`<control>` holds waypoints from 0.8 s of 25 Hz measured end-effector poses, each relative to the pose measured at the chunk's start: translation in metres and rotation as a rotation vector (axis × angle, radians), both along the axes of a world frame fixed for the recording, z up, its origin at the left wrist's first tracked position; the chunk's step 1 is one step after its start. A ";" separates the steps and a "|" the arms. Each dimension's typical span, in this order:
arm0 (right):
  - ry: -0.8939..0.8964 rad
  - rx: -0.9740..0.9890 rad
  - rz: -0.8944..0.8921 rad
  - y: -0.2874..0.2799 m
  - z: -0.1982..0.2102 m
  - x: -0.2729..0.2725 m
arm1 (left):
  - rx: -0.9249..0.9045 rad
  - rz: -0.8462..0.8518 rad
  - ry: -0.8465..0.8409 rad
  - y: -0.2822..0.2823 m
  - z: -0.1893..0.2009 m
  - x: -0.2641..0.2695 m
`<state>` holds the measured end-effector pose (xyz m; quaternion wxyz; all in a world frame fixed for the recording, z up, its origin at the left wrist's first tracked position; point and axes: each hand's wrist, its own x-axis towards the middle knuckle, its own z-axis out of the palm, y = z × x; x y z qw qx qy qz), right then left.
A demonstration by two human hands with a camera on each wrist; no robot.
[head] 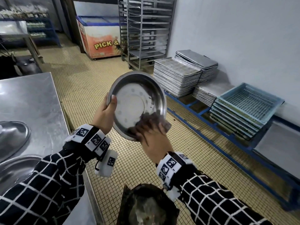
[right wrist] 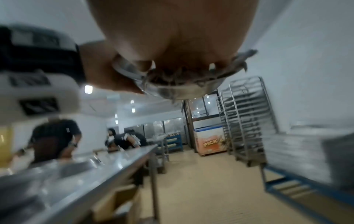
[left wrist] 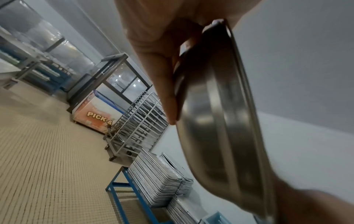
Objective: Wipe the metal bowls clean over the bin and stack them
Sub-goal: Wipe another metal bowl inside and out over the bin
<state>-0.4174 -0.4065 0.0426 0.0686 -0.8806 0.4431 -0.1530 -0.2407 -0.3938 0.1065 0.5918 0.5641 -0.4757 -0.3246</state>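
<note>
A round metal bowl (head: 134, 101) hangs tilted in the air above the dark-lined bin (head: 146, 207). My left hand (head: 105, 114) grips its left rim, thumb inside and fingers (left wrist: 166, 94) flat behind the bowl (left wrist: 220, 121). My right hand (head: 151, 127) is blurred at the bowl's lower inside, its fingers curled on a brown cloth (head: 166, 125) pressed against the metal. In the right wrist view the cloth (right wrist: 172, 75) shows frayed at the bowl's rim (right wrist: 172, 91), under my right hand (right wrist: 172, 37). Two more metal bowls (head: 13, 137) (head: 16, 169) lie on the steel table (head: 32, 98) at my left.
Stacks of metal trays (head: 177, 78) and blue crates (head: 246, 104) sit on a low blue rack along the right wall. A tall tray trolley (head: 144, 30) and a chest freezer (head: 100, 38) stand at the back. Other people (right wrist: 55, 139) stand beyond the table.
</note>
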 end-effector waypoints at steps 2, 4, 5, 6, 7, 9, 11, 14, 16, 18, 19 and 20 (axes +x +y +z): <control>0.257 -0.077 -0.166 -0.023 0.002 -0.022 | 0.024 -0.024 -0.019 0.002 -0.007 0.003; 0.259 -0.106 -0.252 -0.045 0.011 -0.033 | 0.109 -0.054 -0.010 0.006 -0.015 0.002; 0.211 -0.121 -0.251 -0.056 0.018 -0.035 | 0.157 -0.068 0.006 0.008 -0.014 0.000; 0.171 -0.115 -0.224 -0.065 0.027 -0.037 | 0.205 -0.071 0.028 0.011 -0.012 -0.002; 0.142 -0.081 -0.196 -0.071 0.035 -0.038 | 0.234 -0.072 0.065 0.012 -0.012 -0.001; 0.038 0.033 -0.178 -0.078 0.051 -0.042 | 0.251 -0.074 0.135 0.012 -0.010 -0.001; -0.157 0.069 -0.203 -0.080 0.059 -0.045 | 0.217 -0.062 0.173 0.013 -0.010 -0.001; -0.369 0.130 -0.275 -0.071 0.063 -0.042 | 0.174 0.008 0.242 0.010 -0.016 0.000; -0.482 0.260 -0.352 -0.060 0.060 -0.042 | 0.169 0.049 0.269 0.006 -0.022 -0.003; -0.611 0.289 -0.425 -0.047 0.055 -0.041 | 0.198 0.099 0.327 0.004 -0.030 -0.009; -0.657 0.274 -0.449 -0.041 0.052 -0.042 | 0.210 0.109 0.360 0.004 -0.033 -0.013; -0.687 0.267 -0.460 -0.037 0.051 -0.044 | 0.214 0.083 0.374 0.006 -0.033 -0.014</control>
